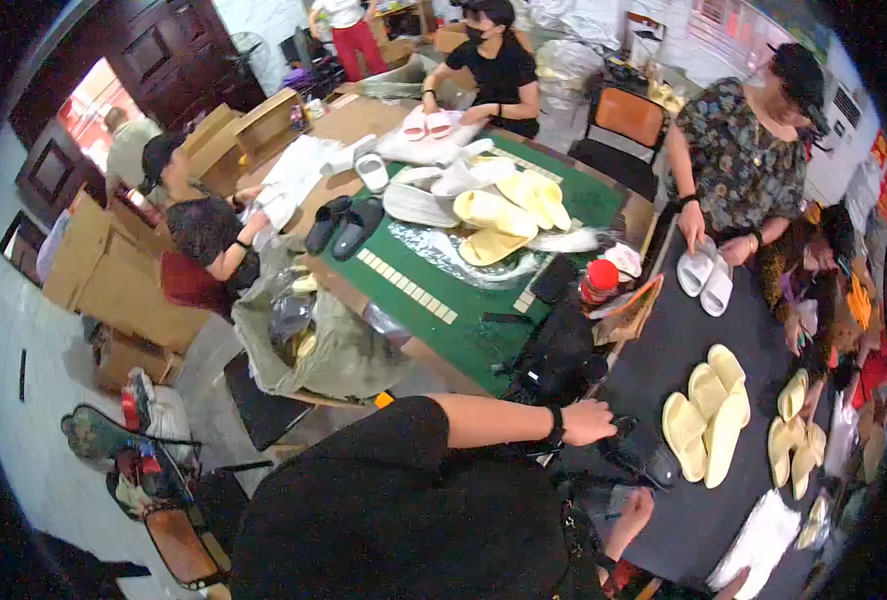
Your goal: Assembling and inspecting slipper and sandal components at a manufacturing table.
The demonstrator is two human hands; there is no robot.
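Note:
My left hand (589,422), with a black band at the wrist, reaches over the dark table's edge. Its fingers are closed at the end of a black slipper-like item (649,458), whose exact kind is hard to see against the dark top. Just below that item is my right hand (635,514), fingers curled; what they hold, if anything, is hidden. Pale yellow slides (706,415) lie in a cluster beyond the black item. Farther right are more pale yellow slides (796,435). A white plastic bag (761,540) lies toward the near edge, with part of another hand (734,585) beside it.
Across the dark table (614,370), a person handles white slides (706,278). A green-topped table (434,320) holds piled yellow slides (499,220), grey slippers, black slippers (346,228) and a red-lidded jar (600,280). Other people sit around it. An open sack (314,345) and cardboard boxes (124,270) stand left.

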